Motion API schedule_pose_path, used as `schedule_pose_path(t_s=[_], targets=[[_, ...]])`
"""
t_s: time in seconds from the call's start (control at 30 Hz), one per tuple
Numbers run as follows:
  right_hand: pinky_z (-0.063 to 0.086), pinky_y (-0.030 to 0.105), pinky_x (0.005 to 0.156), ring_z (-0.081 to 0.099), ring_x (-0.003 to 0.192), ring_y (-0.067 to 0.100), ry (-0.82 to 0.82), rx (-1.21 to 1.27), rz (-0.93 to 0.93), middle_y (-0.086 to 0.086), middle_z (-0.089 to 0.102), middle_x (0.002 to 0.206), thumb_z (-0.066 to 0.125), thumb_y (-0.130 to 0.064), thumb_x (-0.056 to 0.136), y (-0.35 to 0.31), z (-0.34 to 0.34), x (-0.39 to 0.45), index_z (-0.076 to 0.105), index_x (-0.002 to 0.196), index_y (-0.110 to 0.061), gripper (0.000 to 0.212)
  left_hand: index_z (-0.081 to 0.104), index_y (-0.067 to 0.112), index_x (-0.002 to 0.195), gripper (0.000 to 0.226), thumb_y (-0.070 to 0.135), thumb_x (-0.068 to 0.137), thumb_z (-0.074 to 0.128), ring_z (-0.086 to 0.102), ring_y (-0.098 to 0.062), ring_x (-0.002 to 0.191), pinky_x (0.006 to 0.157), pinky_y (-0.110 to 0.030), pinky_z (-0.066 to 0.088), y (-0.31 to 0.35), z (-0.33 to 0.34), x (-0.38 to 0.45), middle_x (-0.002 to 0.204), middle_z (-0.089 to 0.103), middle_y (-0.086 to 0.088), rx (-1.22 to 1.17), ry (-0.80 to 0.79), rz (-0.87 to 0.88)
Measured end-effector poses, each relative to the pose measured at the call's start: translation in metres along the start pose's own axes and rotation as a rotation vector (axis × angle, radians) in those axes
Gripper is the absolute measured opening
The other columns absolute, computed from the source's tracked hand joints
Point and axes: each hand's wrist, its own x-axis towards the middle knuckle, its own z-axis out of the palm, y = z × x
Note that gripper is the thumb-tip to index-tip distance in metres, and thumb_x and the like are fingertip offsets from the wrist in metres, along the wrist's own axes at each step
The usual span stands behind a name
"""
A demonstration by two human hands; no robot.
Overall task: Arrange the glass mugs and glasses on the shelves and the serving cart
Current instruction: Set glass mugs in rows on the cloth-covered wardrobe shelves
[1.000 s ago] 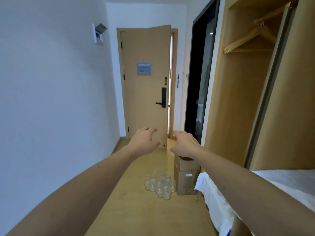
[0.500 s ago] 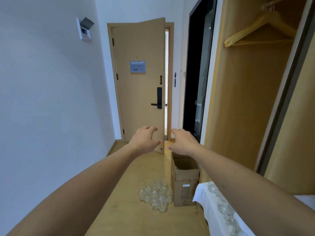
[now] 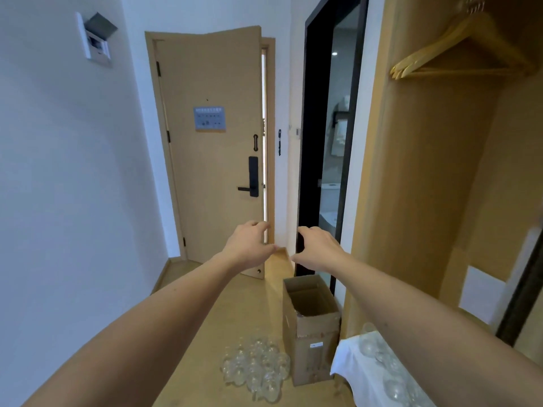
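Left hand (image 3: 248, 245): centre of frame, arm stretched forward, fingers loosely curved, holding nothing. Right hand (image 3: 318, 245): just beside it, centre right, fingers likewise spread and curved, holding nothing; the two hands apart, a narrow gap between them. Glasses on floor (image 3: 255, 367): clear glassware clustered tightly on the wooden floor (image 3: 205, 333), lower centre of frame, just left of the box. Cardboard box (image 3: 311, 327): upright, top flaps open, lower centre right, standing on the floor. Glasses on cloth (image 3: 382, 368): several clear pieces lying on a white cloth (image 3: 349, 365), lower right corner, partly blurred. Door (image 3: 211, 142): light wood, slightly ajar, centre background, black handle. Hangers (image 3: 458, 54): wooden, upper right, in the open wardrobe.
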Motion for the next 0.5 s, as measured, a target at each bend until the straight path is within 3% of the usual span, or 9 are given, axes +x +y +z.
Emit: schedule_pose_path(t_s=[0.27,0.5], targets=[[0.052,0.037,0.095,0.048,0.132,0.029,0.019,-0.003,0.090,0.005,0.043,0.151,0.073,-0.033,0.089,-0.034,0.032,0.089,0.035,0.152,-0.026,0.073,0.042,0.028,0.149,0.064,0.045,0.091,0.065,0.040,-0.024,0.141,0.113,-0.044,0.037,-0.078,0.002,0.105,0.153,0.044,-0.001,-0.050,-0.032,0.066],[0.051,0.043,0.103,0.047,0.132,0.030,-0.018,-0.011,0.164,0.007,0.045,0.149,0.072,-0.030,0.089,-0.044,0.059,0.135,0.034,0.153,-0.022,0.075,0.040,0.024,0.151,0.064,0.044,0.094,0.063,0.038,-0.025,0.142,0.114,-0.042,0.036,-0.124,0.018,0.169,0.155,0.043,-0.003,-0.066,-0.113,0.135]])
